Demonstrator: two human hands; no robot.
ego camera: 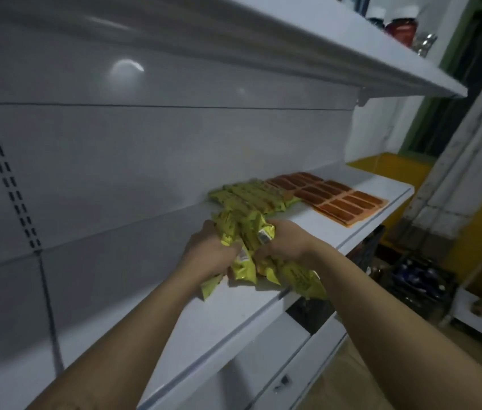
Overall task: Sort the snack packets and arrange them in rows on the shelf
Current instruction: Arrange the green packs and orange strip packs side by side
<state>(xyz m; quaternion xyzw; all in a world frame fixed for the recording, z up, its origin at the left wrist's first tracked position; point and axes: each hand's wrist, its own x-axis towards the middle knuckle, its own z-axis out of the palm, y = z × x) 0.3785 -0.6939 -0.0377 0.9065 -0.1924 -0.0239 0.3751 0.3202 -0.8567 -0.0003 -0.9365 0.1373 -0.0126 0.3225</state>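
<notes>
Both hands hold one bundle of yellow-green snack packets (247, 232) just above the white shelf (210, 327). My left hand (208, 251) grips the bundle's left side and my right hand (288, 241) grips its right side. Some packets droop from the bundle toward the shelf's front edge. Behind the bundle, more yellow-green packets (251, 196) lie in a loose row against the back panel. To their right, orange-brown packets (334, 198) lie flat in neat rows on the shelf.
The upper shelf (381, 69) overhangs and carries jars (401, 29) at its right end. Dark crates with bottles (420, 279) stand on the floor at the right. A yellow counter (393, 167) lies beyond the shelf's end.
</notes>
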